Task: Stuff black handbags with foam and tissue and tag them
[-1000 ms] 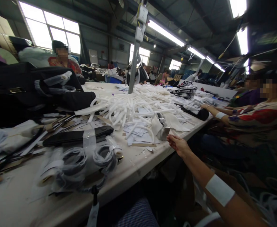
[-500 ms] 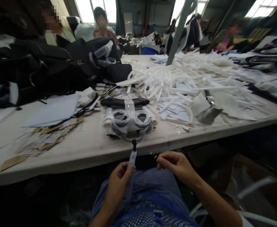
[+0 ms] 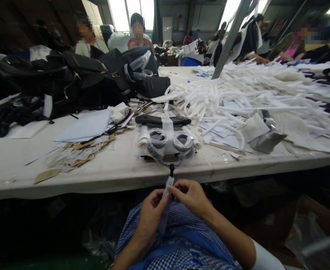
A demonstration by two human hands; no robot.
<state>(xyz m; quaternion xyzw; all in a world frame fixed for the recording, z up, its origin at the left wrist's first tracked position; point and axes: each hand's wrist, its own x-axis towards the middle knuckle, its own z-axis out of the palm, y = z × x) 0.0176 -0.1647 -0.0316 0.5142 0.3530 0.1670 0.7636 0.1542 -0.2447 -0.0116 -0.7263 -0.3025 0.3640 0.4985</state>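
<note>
A black bag (image 3: 165, 120) lies at the table's front edge, its looped straps (image 3: 157, 142) covered in translucent white wrapping. From it a strap with a black end piece (image 3: 171, 170) runs over the edge toward my lap. A pale, thin wrapping (image 3: 165, 213) covers this wrapped strap below the black piece. My left hand (image 3: 153, 210) is closed around the strap, thumb on top. Just above and to the right, my right hand (image 3: 191, 197) pinches the same strap's wrapping near its upper end, fingertips close to my left thumb.
Black bags (image 3: 83, 75) are heaped at the left. White sheets (image 3: 83, 125) and brown paper scraps (image 3: 77, 153) lie in front of them. White strips (image 3: 210, 93) pile up at the right, near a tape-like roll (image 3: 266, 131). A slanted metal post (image 3: 229, 41) rises behind. Several people sit beyond.
My right hand has moved left and closed on the wrapped strap beside my left hand. It was apart from it before. The camera view has turned slightly left.
</note>
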